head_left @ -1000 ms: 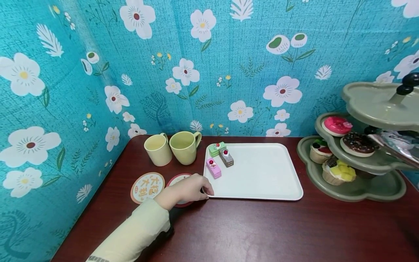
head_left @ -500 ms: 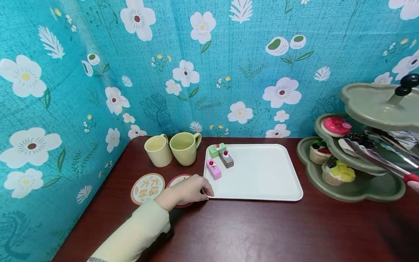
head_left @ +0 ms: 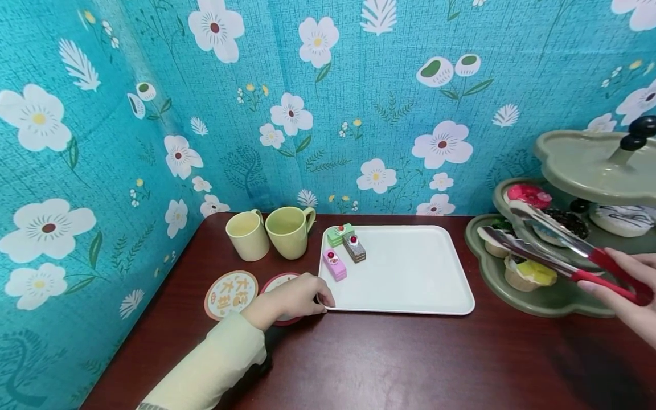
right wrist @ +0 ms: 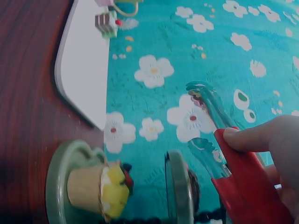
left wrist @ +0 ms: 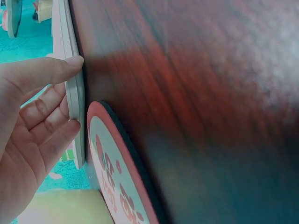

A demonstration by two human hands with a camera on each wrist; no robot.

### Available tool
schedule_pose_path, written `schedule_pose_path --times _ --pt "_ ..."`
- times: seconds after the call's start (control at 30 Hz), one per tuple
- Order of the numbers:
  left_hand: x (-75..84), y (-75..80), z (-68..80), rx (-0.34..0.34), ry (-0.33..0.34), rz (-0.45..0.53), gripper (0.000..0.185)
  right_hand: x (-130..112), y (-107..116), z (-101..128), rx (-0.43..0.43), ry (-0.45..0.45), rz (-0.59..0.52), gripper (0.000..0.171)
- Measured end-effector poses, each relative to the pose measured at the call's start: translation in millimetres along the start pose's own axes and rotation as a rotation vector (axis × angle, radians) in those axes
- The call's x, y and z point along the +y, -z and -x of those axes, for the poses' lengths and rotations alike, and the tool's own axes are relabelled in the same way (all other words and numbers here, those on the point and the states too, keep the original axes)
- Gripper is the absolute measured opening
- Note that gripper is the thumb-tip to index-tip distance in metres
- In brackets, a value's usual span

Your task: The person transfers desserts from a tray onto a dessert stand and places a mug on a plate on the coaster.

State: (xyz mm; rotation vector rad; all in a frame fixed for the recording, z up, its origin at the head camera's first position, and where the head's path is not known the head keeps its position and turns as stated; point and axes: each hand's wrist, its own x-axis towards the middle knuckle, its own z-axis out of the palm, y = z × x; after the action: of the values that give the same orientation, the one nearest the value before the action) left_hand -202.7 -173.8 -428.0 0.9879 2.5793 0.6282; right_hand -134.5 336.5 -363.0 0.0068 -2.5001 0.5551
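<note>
My left hand [head_left: 306,296] rests at the near left corner of the white tray [head_left: 410,279]. In the left wrist view its thumb and fingertips [left wrist: 70,123] lie nearly straight against the tray's rim [left wrist: 75,100]. My right hand [head_left: 624,287] grips the red handles of metal tongs [head_left: 543,242]. The tong tips stand apart with nothing between them, in front of the green tiered stand [head_left: 543,299], near a cupcake [head_left: 533,273] and a chocolate donut [head_left: 569,222]. In the right wrist view the tongs [right wrist: 208,121] hang above the yellow-topped cupcake [right wrist: 100,189].
Three small cake pieces, green [head_left: 340,233], brown [head_left: 354,247] and pink [head_left: 334,263], sit at the tray's far left. Two yellow-green mugs [head_left: 277,230] and two round coasters [head_left: 230,293] lie left of the tray. A pink donut [head_left: 530,195] sits on the middle tier. Flowered cloth walls stand behind and left.
My right hand has come into view from the right edge. The tongs have swung left and down across the stand's tiers. The left hand has stayed at the tray corner.
</note>
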Motion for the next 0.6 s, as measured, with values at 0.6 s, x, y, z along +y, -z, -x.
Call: schedule_pose_path --times 0.6 --pt "-0.5 0.4 0.6 0.007 -0.004 0.000 0.015 -50 -39 -18 -0.258 0.156 0.023 0.083"
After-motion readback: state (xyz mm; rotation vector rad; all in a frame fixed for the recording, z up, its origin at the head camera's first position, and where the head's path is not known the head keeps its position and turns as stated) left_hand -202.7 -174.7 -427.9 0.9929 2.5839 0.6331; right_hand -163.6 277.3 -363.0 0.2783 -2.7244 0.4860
